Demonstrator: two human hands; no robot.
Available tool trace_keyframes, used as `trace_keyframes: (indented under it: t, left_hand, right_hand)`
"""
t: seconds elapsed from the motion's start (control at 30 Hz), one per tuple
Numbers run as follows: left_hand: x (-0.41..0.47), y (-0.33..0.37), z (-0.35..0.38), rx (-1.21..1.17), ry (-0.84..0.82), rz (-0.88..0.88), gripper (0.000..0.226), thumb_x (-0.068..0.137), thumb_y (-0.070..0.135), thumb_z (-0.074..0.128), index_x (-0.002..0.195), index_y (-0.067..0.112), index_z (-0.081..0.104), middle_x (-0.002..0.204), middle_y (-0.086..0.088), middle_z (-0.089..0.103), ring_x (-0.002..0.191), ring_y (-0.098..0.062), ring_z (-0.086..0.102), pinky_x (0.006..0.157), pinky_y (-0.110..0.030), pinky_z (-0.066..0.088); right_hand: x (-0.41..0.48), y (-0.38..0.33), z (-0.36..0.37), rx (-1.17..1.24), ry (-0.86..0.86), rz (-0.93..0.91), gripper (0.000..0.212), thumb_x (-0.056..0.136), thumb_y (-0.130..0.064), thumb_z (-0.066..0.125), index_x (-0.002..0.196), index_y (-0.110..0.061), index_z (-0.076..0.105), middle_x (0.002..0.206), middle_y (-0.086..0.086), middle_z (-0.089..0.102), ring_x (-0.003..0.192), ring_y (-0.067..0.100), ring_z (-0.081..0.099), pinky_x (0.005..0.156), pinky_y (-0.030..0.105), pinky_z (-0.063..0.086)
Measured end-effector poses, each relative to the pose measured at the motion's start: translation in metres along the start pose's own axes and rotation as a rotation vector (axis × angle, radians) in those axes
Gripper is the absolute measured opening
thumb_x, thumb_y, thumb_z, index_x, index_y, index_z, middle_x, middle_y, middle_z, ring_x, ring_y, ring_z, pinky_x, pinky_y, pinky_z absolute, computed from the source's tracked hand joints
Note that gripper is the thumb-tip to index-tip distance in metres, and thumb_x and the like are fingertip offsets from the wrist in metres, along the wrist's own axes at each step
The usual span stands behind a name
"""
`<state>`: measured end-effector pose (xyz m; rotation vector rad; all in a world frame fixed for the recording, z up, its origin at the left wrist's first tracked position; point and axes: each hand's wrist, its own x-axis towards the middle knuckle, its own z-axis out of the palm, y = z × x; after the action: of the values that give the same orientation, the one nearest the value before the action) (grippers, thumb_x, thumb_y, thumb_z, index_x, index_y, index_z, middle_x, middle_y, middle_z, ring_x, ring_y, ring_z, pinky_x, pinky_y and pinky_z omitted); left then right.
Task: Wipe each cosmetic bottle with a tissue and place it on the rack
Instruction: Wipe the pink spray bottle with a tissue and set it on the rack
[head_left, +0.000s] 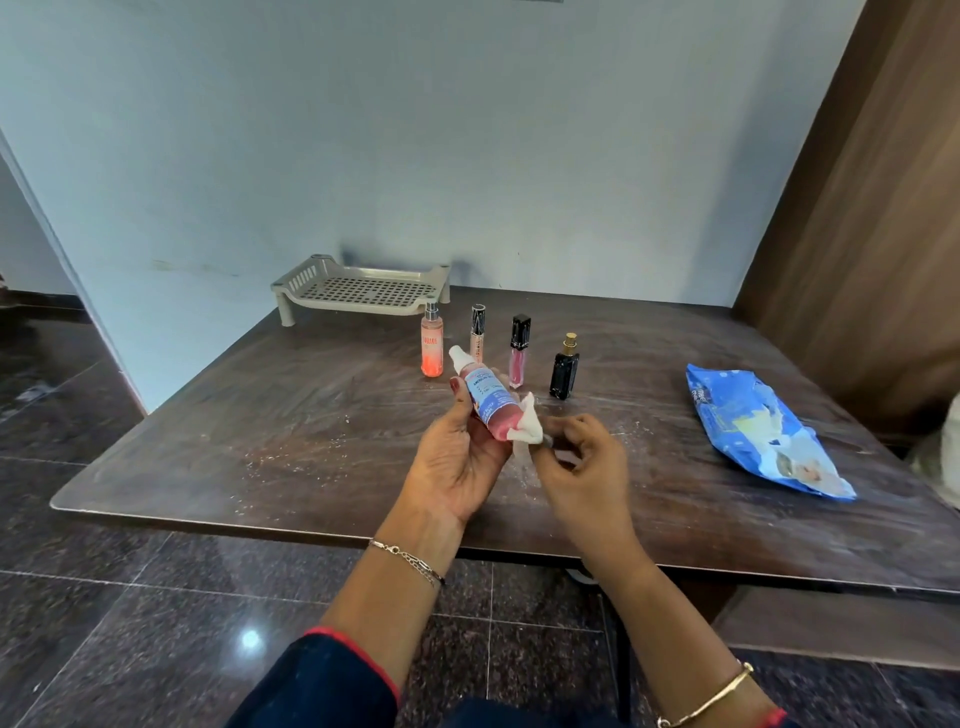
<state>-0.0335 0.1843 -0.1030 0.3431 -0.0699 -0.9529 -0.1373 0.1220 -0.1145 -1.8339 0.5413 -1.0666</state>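
- We found the pink bottle (485, 397) held above the table (260, 441), tilted with its white cap pointing up and away. The left hand (457, 457) gripped it, fingers curled behind the body and thumb along the label's near edge.
- The right hand (582, 462) pinched a bunched white tissue (527, 428) between thumb and fingertips, and the tissue touched the bottle's lower end.
- We judged the bottle light and stiff: small, see-through, apparently plastic, with pink liquid inside. Its smooth wall and glossy label probably made it slippery. Whether the tissue was damp we could not tell from this view.
- The best hold seemed to be mid-body over the label, as the left hand had it, leaving base and cap free for wiping. The cap looked a poor grip, since it might come loose.
- The tissue was soft and limp, so it had to be bunched into a pad to wipe at all.
- The rack (363, 291) stood at the table's far edge against the wall, with no bottle on it. Its floor was a grid, on which we thought a narrow base might wobble.
- Four more stood upright in a row between rack and hands: a peach spray bottle (431, 345), a beige tube (477, 332), a pink gloss tube (518, 353) and a dark perfume bottle (564, 366). The slim tubes looked easy to tip. The dark one looked like glass, so heavier and breakable.
- A blue tissue pack (758, 431) lay well apart on the right.
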Motion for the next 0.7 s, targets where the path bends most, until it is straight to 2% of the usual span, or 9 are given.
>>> trace_keyframes:
  t: [0.1,0.17,0.23,0.3,0.37,0.43,0.5,0.6,0.7]
  left_hand:
    - [-0.002,0.001,0.001,0.003,-0.01,0.01,0.034,0.099,0.023,0.041,0.119,-0.001,0.055,0.094,-0.018,0.068,0.073,-0.024,0.071,0.059,-0.038,0.06]
    - [-0.003,0.0,0.0,0.03,-0.02,0.009,0.038,0.098,0.027,0.041,0.124,0.002,0.053,0.097,-0.015,0.068,0.08,-0.023,0.067,0.08,-0.042,0.058]
    - [-0.002,0.0,-0.001,0.034,0.003,0.019,0.04,0.097,0.034,0.04,0.123,0.006,0.053,0.091,-0.012,0.067,0.081,-0.021,0.062,0.096,-0.038,0.045]
    - [-0.003,-0.001,0.003,0.023,0.026,0.044,0.038,0.09,0.04,0.05,0.111,0.008,0.055,0.078,-0.01,0.063,0.074,-0.018,0.059,0.098,-0.035,0.043]
    - [-0.003,-0.004,0.007,0.047,0.038,0.071,0.035,0.08,0.038,0.06,0.097,0.009,0.056,0.07,-0.005,0.059,0.065,-0.014,0.059,0.09,-0.035,0.05]
    - [-0.004,-0.008,0.01,0.101,0.061,0.092,0.028,0.087,0.037,0.057,0.09,0.01,0.056,0.062,-0.002,0.058,0.056,-0.013,0.062,0.073,-0.037,0.059]
    - [-0.004,-0.012,0.011,0.148,0.068,0.099,0.027,0.093,0.037,0.05,0.092,0.011,0.056,0.063,-0.003,0.058,0.055,-0.013,0.064,0.065,-0.039,0.06]
    - [-0.002,-0.015,0.01,0.196,0.025,0.126,0.022,0.09,0.037,0.053,0.096,0.016,0.057,0.078,-0.002,0.05,0.069,-0.013,0.061,0.072,-0.042,0.059]
    - [-0.001,-0.015,0.009,0.244,0.004,0.151,0.018,0.093,0.033,0.05,0.1,0.017,0.058,0.082,-0.001,0.051,0.078,-0.017,0.059,0.081,-0.047,0.056]
  right_hand:
    - [-0.006,-0.008,0.0,0.389,-0.076,0.372,0.01,0.084,-0.003,0.066,0.085,-0.011,0.072,0.081,0.007,0.072,0.073,0.009,0.064,0.069,0.022,0.053]
    - [-0.004,-0.011,0.0,0.545,-0.053,0.542,0.01,0.086,-0.002,0.063,0.085,-0.009,0.07,0.081,0.006,0.071,0.073,0.009,0.065,0.065,0.021,0.053]
    - [0.0,-0.014,0.0,0.639,-0.02,0.642,0.011,0.087,0.001,0.06,0.086,-0.008,0.066,0.08,0.006,0.069,0.07,0.011,0.064,0.06,0.021,0.053]
    - [0.002,-0.016,0.002,0.679,-0.024,0.68,0.01,0.086,0.001,0.06,0.089,-0.008,0.065,0.081,0.007,0.07,0.068,0.011,0.064,0.058,0.022,0.054]
    - [0.0,-0.018,0.003,0.672,-0.031,0.69,0.009,0.085,0.0,0.064,0.09,-0.007,0.066,0.079,0.006,0.07,0.065,0.009,0.064,0.058,0.022,0.055]
    - [-0.004,-0.019,0.005,0.645,-0.019,0.675,0.008,0.083,-0.001,0.067,0.087,-0.007,0.067,0.076,0.003,0.07,0.062,0.007,0.062,0.06,0.022,0.055]
    - [-0.008,-0.018,0.008,0.616,0.012,0.64,0.009,0.082,0.001,0.068,0.081,-0.008,0.068,0.07,0.0,0.068,0.062,0.006,0.061,0.059,0.02,0.054]
    - [-0.011,-0.017,0.009,0.609,0.056,0.626,0.012,0.081,0.002,0.068,0.076,-0.008,0.067,0.068,0.002,0.066,0.062,0.008,0.061,0.061,0.019,0.055]
    - [-0.01,-0.018,0.005,0.657,0.08,0.633,0.016,0.08,0.002,0.068,0.07,-0.008,0.063,0.067,0.003,0.064,0.058,0.008,0.059,0.061,0.018,0.055]
